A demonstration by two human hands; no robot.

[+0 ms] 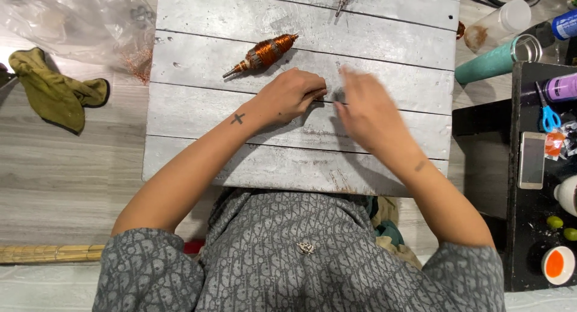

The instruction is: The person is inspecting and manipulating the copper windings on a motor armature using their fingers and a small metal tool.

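On the grey plank table (pixel 198 108), left hand (pixel 291 96) fingers clenched, right hand (pixel 366 114) blurred, grip unclear, near copper-wound armature (pixel 264 52).

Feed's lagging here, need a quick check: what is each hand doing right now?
Left hand: fingers curled on the board, pinching something small; what, cannot be told.
Right hand: blurred, by the left fingertips; open or closed cannot be told.

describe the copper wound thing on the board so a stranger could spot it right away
Start at the grey plank board in the middle. Just beyond the left hand lies a copper-wound spindle, tilted, its thin metal tip pointing lower left. Nothing else on the board has shiny orange wire coils.
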